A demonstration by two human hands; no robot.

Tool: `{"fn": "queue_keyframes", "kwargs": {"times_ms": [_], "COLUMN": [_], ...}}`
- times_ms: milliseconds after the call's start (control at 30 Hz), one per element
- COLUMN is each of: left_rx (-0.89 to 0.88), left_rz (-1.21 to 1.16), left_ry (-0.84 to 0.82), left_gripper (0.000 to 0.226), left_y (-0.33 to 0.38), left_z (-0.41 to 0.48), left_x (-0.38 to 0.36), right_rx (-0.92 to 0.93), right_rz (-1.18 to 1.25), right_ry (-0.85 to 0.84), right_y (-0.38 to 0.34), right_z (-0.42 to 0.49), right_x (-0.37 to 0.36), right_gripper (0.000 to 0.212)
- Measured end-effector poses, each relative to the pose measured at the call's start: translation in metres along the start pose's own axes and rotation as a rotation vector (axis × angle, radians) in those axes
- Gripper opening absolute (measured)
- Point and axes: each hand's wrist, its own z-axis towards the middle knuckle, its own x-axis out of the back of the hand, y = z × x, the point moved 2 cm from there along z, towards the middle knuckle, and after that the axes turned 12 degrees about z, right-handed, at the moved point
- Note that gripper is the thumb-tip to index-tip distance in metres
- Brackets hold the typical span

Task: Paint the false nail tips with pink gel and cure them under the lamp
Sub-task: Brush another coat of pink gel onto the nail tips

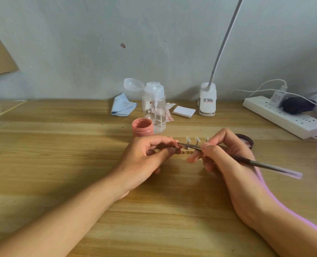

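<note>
Pinching one false nail tip [176,143], the left hand [150,156] holds it just left of the right hand [226,154], which grips the brush [265,166]. Its long axis runs sideways, point leftward at that tip, low over the surface [163,219].

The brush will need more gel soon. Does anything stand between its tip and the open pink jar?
Nothing visible does. The brush tip is at the fingers of the left hand; the pink jar stands open just beyond them, with the pump bottle beside it.

Lamp clip label [207,100] carries print (too small to read).
</note>
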Motion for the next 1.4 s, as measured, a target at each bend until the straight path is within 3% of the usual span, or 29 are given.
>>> {"fn": "queue_keyframes", "kwargs": {"times_ms": [1100,1167,1267,1400], "left_rx": [0.007,0.006,-0.008,-0.047], "left_rz": [-0.011,-0.004,0.002,0.026], "left_ry": [0.026,0.029,0.031,0.035], "left_gripper": [0.016,0.015,0.015,0.014], "left_y": [0.0009,0.0009,0.0021,0.0058], "left_z": [-0.0003,-0.0003,-0.0009,-0.0028], "left_x": [-0.0004,-0.0001,0.0008,0.0004], "right_rx": [-0.014,0.021,0.233,0.355], "right_rz": [-0.043,-0.047,-0.072,-0.323], "right_ry": [0.015,0.032,0.082,0.012], "right_y": [0.0002,-0.0007,-0.0053,-0.0036], "right_z": [-0.0011,-0.0017,-0.0034,-0.0028], "right_x": [0.0,0.0005,0.0005,-0.0039], "right_gripper": [0.018,0.017,0.014,0.01]}}
